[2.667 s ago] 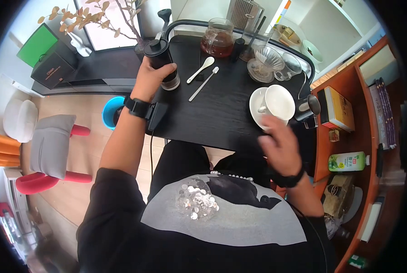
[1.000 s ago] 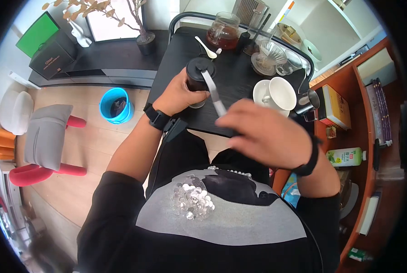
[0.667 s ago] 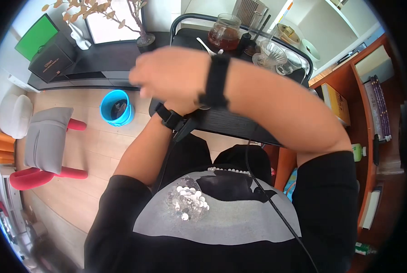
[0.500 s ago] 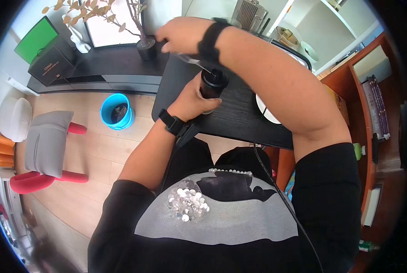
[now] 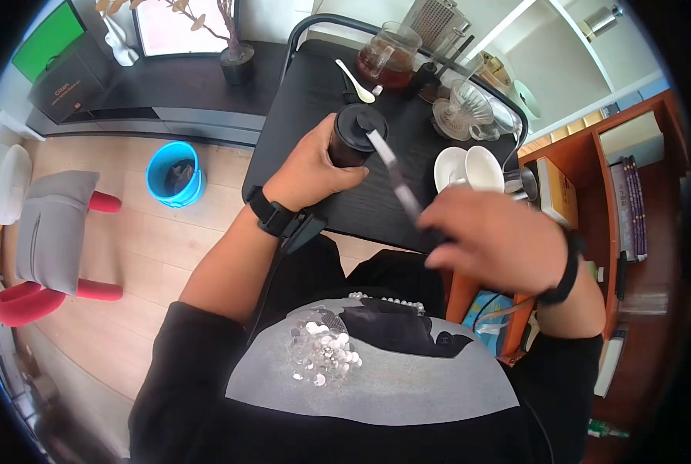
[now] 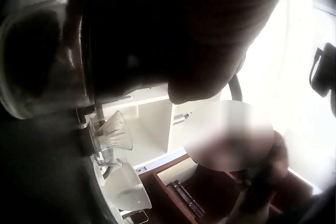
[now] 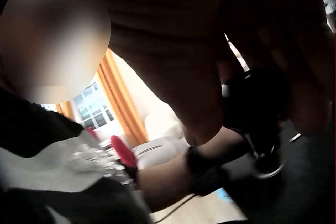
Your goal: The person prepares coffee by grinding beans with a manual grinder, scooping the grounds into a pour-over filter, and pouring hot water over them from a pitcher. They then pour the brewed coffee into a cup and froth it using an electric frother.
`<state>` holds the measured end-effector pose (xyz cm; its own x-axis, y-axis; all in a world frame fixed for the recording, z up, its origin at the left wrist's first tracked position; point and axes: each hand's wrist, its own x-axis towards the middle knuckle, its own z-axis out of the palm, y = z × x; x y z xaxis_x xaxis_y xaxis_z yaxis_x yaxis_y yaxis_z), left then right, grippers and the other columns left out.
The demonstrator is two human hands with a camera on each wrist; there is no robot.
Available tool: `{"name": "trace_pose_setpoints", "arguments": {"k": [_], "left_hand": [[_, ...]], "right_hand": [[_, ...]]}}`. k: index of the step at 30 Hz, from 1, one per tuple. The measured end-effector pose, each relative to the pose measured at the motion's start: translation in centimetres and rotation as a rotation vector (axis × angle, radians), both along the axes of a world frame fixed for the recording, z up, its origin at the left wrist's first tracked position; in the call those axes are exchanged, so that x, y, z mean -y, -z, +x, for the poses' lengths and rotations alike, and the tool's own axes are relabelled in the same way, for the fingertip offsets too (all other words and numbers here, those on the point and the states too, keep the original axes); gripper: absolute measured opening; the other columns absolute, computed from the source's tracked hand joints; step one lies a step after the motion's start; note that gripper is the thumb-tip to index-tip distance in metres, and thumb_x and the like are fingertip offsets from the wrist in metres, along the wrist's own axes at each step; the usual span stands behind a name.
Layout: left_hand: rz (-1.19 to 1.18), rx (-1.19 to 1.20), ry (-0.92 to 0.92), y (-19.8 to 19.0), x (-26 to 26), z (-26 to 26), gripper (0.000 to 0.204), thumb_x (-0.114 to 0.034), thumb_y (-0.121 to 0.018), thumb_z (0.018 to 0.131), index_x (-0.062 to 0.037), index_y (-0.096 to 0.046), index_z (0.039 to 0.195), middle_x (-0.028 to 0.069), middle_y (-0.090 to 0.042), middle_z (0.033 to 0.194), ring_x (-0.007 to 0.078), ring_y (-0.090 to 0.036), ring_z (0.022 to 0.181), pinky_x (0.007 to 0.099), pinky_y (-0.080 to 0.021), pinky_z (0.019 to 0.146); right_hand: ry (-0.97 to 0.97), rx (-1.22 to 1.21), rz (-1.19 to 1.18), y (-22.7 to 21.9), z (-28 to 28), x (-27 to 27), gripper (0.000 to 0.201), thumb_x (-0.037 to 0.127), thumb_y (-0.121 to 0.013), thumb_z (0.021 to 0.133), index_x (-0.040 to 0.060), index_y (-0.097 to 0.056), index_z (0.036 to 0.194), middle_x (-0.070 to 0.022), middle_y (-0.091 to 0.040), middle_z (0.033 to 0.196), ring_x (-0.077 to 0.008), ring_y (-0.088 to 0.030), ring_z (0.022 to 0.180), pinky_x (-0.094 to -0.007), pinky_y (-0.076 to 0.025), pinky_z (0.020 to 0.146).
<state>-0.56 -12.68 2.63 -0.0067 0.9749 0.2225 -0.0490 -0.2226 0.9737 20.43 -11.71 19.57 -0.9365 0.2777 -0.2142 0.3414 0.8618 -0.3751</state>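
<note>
My left hand (image 5: 307,172) grips the black body of a hand coffee grinder (image 5: 355,127), which stands upright over the near part of the black table. In the left wrist view the grinder's clear glass jar (image 6: 44,61) shows below that hand. A silver crank (image 5: 396,174) slants from its lid toward the lower right. At the crank's outer end is my right hand (image 5: 504,241), blurred by motion. Seen from the right wrist, the black knob (image 7: 257,98) sits between the thumb and fingers. Past the grinder lies a white spoon (image 5: 355,83).
A glass pot of brown liquid (image 5: 388,62) stands at the table's back, with a clear ribbed dripper (image 5: 468,100) to its right. A white cup (image 5: 485,168) and saucer (image 5: 447,166) are close to the right hand. A blue bucket (image 5: 175,174) stands on the floor at left.
My right hand comes from beside the cup onto the crank, swings it round past the far left, and is now at the lower right. The left hand has brought the grinder rightward and nearer.
</note>
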Motion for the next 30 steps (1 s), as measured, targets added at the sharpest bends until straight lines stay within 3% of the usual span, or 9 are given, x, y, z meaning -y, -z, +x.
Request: {"name": "trace_pose_setpoints", "arguments": {"k": [5, 7, 8, 10, 11, 12, 13, 20, 30], "left_hand": [[-0.021, 0.042, 0.052, -1.3, 0.5, 0.1, 0.054, -0.003, -0.070, 0.066, -0.0038, -0.045, 0.114, 0.0018, -0.057, 0.098, 0.0087, -0.053, 0.090, 0.0255, -0.045, 0.078], [-0.196, 0.569, 0.104, -4.6, 2.2, 0.6, 0.050, -0.004, -0.070, 0.066, -0.0030, -0.049, 0.111, 0.0011, -0.058, 0.096, 0.0075, -0.052, 0.087, 0.0252, -0.045, 0.077], [-0.194, 0.560, 0.097, -3.6, 1.9, 0.4, 0.050, -0.004, -0.070, 0.066, -0.0030, -0.049, 0.111, 0.0011, -0.058, 0.096, 0.0075, -0.052, 0.087, 0.0252, -0.045, 0.077], [0.113, -0.014, -0.065, 1.3, 0.2, -0.1, 0.044, -0.005, -0.069, 0.066, -0.0021, -0.051, 0.106, 0.0009, -0.058, 0.093, 0.0070, -0.051, 0.084, 0.0244, -0.044, 0.075], [0.264, -0.302, -0.140, 2.4, -0.2, -0.3, 0.041, -0.005, -0.069, 0.067, -0.0017, -0.053, 0.104, 0.0007, -0.058, 0.092, 0.0067, -0.051, 0.082, 0.0240, -0.044, 0.074], [-0.173, -0.043, -0.034, -0.8, 0.8, 0.1, 0.033, -0.005, -0.069, 0.067, 0.0002, -0.055, 0.096, 0.0022, -0.057, 0.087, 0.0067, -0.049, 0.079, 0.0231, -0.043, 0.072], [-0.145, -0.118, 0.065, 1.0, -0.4, -0.6, 0.038, -0.004, -0.069, 0.066, 0.0003, -0.052, 0.100, 0.0029, -0.056, 0.086, 0.0072, -0.050, 0.080, 0.0232, -0.043, 0.072], [0.053, -0.013, -0.088, -0.3, 0.5, 0.5, 0.049, -0.001, -0.068, 0.066, -0.0008, -0.045, 0.109, 0.0029, -0.054, 0.093, 0.0083, -0.052, 0.082, 0.0238, -0.043, 0.075], [0.037, -0.024, -0.093, -0.6, 0.6, 0.6, 0.048, 0.000, -0.067, 0.066, -0.0020, -0.046, 0.109, 0.0020, -0.055, 0.091, 0.0067, -0.052, 0.080, 0.0228, -0.044, 0.072]], "right_hand": [[-0.377, -0.152, -0.037, 2.9, -6.7, 2.1, 0.026, 0.017, -0.063, 0.076, 0.0016, -0.050, 0.093, -0.0112, -0.049, 0.084, -0.0283, -0.056, 0.077, -0.0363, -0.046, 0.066], [-0.427, -0.248, 0.054, 3.8, -10.7, 1.4, 0.022, 0.017, -0.059, 0.078, 0.0009, -0.051, 0.090, -0.0116, -0.050, 0.083, -0.0307, -0.055, 0.076, -0.0387, -0.046, 0.067], [-0.420, -0.199, 0.212, 4.0, -13.1, 1.2, 0.019, 0.016, -0.059, 0.077, 0.0008, -0.053, 0.086, -0.0133, -0.053, 0.082, -0.0323, -0.056, 0.079, -0.0402, -0.047, 0.068], [-0.476, -0.507, 0.288, 6.0, -17.6, -2.0, 0.017, 0.022, -0.061, 0.072, 0.0062, -0.066, 0.076, -0.0150, -0.062, 0.075, -0.0327, -0.061, 0.075, -0.0433, -0.050, 0.064], [-0.359, -0.288, 0.301, 4.7, -19.4, -3.3, 0.019, 0.024, -0.058, 0.074, 0.0074, -0.066, 0.080, -0.0141, -0.063, 0.077, -0.0324, -0.061, 0.079, -0.0430, -0.050, 0.067], [-0.304, -0.228, 0.341, 4.0, -20.3, -5.0, 0.024, 0.026, -0.057, 0.075, 0.0060, -0.065, 0.085, -0.0152, -0.063, 0.080, -0.0330, -0.061, 0.082, -0.0428, -0.049, 0.070], [-0.246, -0.247, 0.381, 3.8, -20.5, -6.7, 0.027, 0.029, -0.056, 0.078, 0.0055, -0.064, 0.089, -0.0161, -0.063, 0.081, -0.0332, -0.061, 0.082, -0.0423, -0.048, 0.072], [0.190, -0.037, 0.253, 2.8, -11.4, -16.0, 0.026, 0.027, -0.057, 0.082, 0.0015, -0.058, 0.085, -0.0127, -0.060, 0.073, -0.0233, -0.059, 0.068, -0.0347, -0.046, 0.063], [0.082, -0.046, 0.048, 0.4, 1.0, -2.1, 0.027, 0.017, -0.064, 0.074, 0.0032, -0.057, 0.096, -0.0131, -0.056, 0.087, -0.0314, -0.057, 0.080, -0.0397, -0.045, 0.070]]}}
